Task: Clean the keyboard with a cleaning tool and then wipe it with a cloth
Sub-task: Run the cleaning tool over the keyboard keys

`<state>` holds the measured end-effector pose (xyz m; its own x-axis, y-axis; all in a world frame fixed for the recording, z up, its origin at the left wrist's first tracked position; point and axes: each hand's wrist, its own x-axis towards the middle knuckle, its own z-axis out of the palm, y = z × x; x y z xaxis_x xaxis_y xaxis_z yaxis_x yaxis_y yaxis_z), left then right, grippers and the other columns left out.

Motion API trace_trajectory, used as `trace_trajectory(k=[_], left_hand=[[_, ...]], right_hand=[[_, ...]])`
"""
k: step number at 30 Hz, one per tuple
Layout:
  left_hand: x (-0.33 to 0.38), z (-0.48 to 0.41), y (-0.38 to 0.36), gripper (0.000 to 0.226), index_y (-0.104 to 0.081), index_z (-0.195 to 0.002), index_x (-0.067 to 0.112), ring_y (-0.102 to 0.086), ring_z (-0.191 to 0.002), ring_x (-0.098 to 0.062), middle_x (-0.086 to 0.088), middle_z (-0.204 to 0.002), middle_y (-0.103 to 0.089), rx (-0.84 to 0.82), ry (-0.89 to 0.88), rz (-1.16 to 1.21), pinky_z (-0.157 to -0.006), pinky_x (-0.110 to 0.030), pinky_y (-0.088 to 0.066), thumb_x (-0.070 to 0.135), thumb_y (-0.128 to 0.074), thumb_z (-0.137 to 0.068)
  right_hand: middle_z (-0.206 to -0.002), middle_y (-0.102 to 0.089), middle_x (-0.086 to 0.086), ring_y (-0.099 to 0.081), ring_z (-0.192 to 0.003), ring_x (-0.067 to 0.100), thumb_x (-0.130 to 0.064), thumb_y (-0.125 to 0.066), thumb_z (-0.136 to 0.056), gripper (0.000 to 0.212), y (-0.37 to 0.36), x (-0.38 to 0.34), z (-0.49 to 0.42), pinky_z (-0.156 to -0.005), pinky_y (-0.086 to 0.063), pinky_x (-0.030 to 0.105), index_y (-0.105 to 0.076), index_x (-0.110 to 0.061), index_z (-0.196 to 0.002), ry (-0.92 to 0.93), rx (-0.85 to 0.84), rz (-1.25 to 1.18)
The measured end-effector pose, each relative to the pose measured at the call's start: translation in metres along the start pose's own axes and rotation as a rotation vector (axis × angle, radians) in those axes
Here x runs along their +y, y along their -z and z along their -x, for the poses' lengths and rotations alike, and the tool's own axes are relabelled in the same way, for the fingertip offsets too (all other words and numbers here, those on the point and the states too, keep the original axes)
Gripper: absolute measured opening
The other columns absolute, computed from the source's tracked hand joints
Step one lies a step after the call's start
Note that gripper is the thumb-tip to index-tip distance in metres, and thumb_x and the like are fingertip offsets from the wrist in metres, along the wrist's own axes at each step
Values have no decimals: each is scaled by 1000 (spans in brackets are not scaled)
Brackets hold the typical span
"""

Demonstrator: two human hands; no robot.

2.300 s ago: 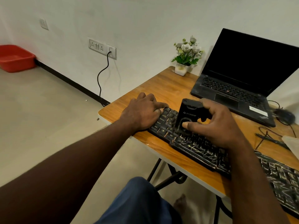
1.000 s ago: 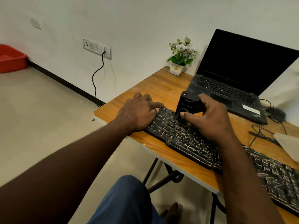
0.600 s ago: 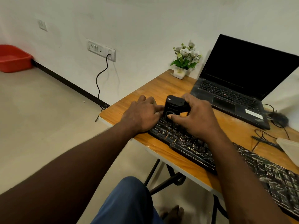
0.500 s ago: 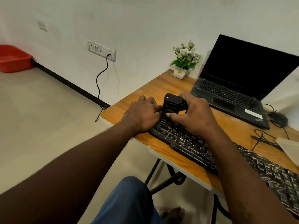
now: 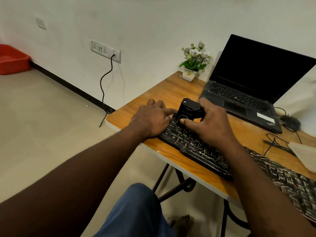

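Observation:
A black keyboard (image 5: 206,156) lies along the front edge of the wooden table (image 5: 164,94). My right hand (image 5: 210,124) grips a black block-shaped cleaning tool (image 5: 188,109) and holds it upright on the keys at the keyboard's left end. My left hand (image 5: 152,119) rests flat on the keyboard's left end, its fingers straight and touching the keys beside the tool. The tool's underside is hidden against the keys. A pale cloth (image 5: 306,154) lies at the table's right edge.
An open black laptop (image 5: 253,86) stands behind the keyboard. A small potted flower (image 5: 193,64) sits at the table's back left corner. A mouse (image 5: 290,121) and cables (image 5: 277,142) lie at the right. A red tub (image 5: 12,59) is on the floor far left.
My right hand has moved the cleaning tool leftward along the keys, up to the fingers of my left hand. The left hand stayed on the keyboard's left end.

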<state>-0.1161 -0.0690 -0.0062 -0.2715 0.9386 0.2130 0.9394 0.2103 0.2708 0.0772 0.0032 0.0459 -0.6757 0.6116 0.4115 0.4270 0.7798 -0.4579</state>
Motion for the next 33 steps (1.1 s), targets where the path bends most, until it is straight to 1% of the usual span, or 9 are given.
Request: trace_trajectory(k=[2, 5, 12, 16, 20, 23, 27, 31, 33], left_hand=[[1, 1, 0, 46, -42, -151, 48, -38, -125, -23, -1, -138, -50, 10, 2, 1, -101, -48, -38, 42, -31, -106], [-1, 0, -2, 45, -42, -150, 49, -38, -126, -23, 0, -139, -50, 20, -10, 13, -100, -47, -38, 44, -30, -107], [-2, 0, -3, 44, -44, -150, 47, -39, -123, -21, 1, -134, -52, 23, -31, 34, -97, -47, -38, 49, -29, -109], [-2, 1, -3, 45, -43, -151, 47, -39, -123, -21, 1, -134, -52, 24, -36, 29, -98, -47, -39, 51, -28, -109], [-2, 1, -3, 44, -42, -151, 47, -38, -124, -22, 1, -134, -51, 24, -42, 31, -97, -47, -39, 49, -28, -109], [-2, 1, -3, 43, -43, -150, 48, -38, -123, -21, 2, -134, -52, 35, -38, 24, -97, -47, -39, 47, -30, -109], [-2, 1, -4, 43, -44, -150, 47, -38, -124, -21, 1, -135, -51, 37, -34, 14, -97, -47, -40, 44, -32, -109], [-2, 1, -3, 43, -45, -149, 46, -39, -122, -22, 0, -133, -52, 36, -39, 20, -97, -47, -41, 46, -30, -109], [-1, 2, -3, 44, -45, -149, 45, -40, -122, -23, 0, -133, -52, 39, -40, 16, -97, -48, -41, 46, -29, -109]], right_hand=[[-90, -63, -17, -57, -73, -5, -28, -87, -79, 36, 8, 5, 1, -58, -40, 11, -61, -25, -102, -26, -48, -21], [-99, -67, -9, -65, -82, 2, -27, -88, -78, 41, 34, 17, 2, -55, -49, 11, -62, -24, -111, -111, -135, -30], [-92, -71, -8, -68, -82, 11, -26, -89, -75, 33, 40, 21, 14, -70, -55, 33, -63, -30, -96, -62, -200, -76], [-95, -70, -8, -66, -80, 2, -28, -88, -76, 37, 41, 22, 15, -64, -50, 19, -63, -28, -103, -75, -159, -55], [-92, -72, -6, -68, -81, 5, -29, -88, -76, 33, 43, 14, 16, -67, -55, 26, -67, -30, -100, 12, -263, -130], [-87, -67, -11, -61, -75, -6, -26, -88, -76, 34, 39, 13, 17, -61, -44, 10, -60, -36, -92, 13, -158, -77], [-87, -70, -7, -65, -76, 9, -31, -87, -73, 32, 36, 6, 22, -61, -53, 25, -64, -25, -94, 41, -266, -179], [-87, -67, -9, -60, -73, 4, -31, -87, -74, 32, 30, 7, 18, -62, -47, 26, -61, -27, -93, 36, -116, -80], [-87, -68, -6, -63, -73, 7, -29, -88, -75, 33, 27, 4, 20, -62, -50, 26, -62, -26, -94, 39, -183, -136]])
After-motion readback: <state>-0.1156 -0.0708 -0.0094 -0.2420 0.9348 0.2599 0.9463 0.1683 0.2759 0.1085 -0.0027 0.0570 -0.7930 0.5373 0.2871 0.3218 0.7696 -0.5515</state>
